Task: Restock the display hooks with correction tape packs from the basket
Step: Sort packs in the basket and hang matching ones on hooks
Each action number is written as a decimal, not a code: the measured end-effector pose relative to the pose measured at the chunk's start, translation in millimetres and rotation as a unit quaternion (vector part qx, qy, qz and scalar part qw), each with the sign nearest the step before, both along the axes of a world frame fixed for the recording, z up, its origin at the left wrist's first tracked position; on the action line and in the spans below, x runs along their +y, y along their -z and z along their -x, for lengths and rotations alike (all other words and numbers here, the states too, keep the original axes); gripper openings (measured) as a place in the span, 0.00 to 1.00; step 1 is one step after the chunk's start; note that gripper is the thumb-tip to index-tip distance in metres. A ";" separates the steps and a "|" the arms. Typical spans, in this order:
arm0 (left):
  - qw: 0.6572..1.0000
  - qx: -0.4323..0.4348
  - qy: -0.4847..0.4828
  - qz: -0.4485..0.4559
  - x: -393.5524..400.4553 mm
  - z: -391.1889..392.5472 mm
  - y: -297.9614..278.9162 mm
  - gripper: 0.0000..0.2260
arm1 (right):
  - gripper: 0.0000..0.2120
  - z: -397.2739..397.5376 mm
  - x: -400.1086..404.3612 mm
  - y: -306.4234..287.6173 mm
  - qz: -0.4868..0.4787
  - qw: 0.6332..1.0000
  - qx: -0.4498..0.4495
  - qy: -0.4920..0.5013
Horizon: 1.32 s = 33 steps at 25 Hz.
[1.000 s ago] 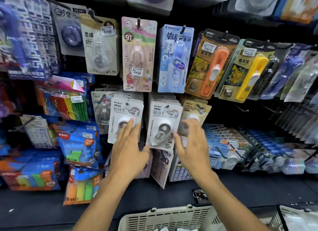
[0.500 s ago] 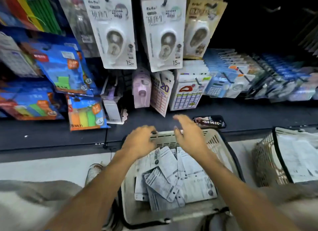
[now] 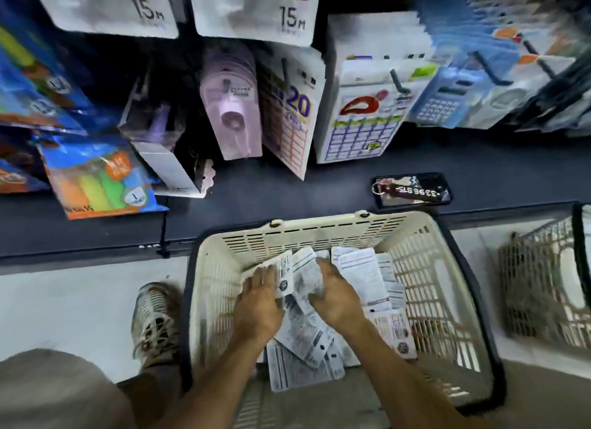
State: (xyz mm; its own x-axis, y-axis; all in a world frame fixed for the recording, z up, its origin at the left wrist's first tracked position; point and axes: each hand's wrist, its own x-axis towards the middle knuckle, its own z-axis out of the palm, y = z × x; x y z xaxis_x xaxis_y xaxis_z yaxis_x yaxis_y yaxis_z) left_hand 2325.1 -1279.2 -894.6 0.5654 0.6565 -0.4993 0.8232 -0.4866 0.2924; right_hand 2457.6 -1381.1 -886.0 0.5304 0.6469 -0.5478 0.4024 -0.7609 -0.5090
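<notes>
both forearms reach down into the cream basket (image 3: 425,236) on the floor, just in front of the dark shelf (image 3: 319,185). left hand (image 3: 259,304) lies palm down on the pile of correction tape packs (image 3: 307,342), fingers spread over the edge of one pack; grip looks flat, cannot tell if it pinches anything. right hand (image 3: 335,297) is beside it, fingers curled onto a white pack (image 3: 308,275) that tilts up between the two hands, touching both; cannot tell if that grip has closed on it. packs lie loose and overlapping, backs up, mostly in the middle and right of the basket. a shoe (image 3: 153,320) stands on the floor just left of the basket. a second basket (image 3: 543,288) sits well to the right. on the shelf past the rim lies a phone (image 3: 412,190) with a key tag on it. further back, hanging packs (image 3: 256,9) marked 15m at the top, a lilac tape pack (image 3: 233,108) below, calendar cards (image 3: 361,121) to its right.
</notes>
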 end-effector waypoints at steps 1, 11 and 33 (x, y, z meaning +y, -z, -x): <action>0.999 -0.018 -0.012 -0.030 1.6 0.2 2.8 0.26 | 0.38 0.6 4.6 6.3 0.001 1.000 0.008 0.024; 0.935 -0.307 -0.173 -0.036 6.7 -0.9 -26.3 0.21 | 0.20 10.7 3.6 -14.2 -0.152 0.947 0.067 0.275; 0.826 -0.194 -0.406 0.339 -19.3 14.6 25.4 0.17 | 0.21 7.6 -33.5 20.3 0.184 0.966 -0.155 0.089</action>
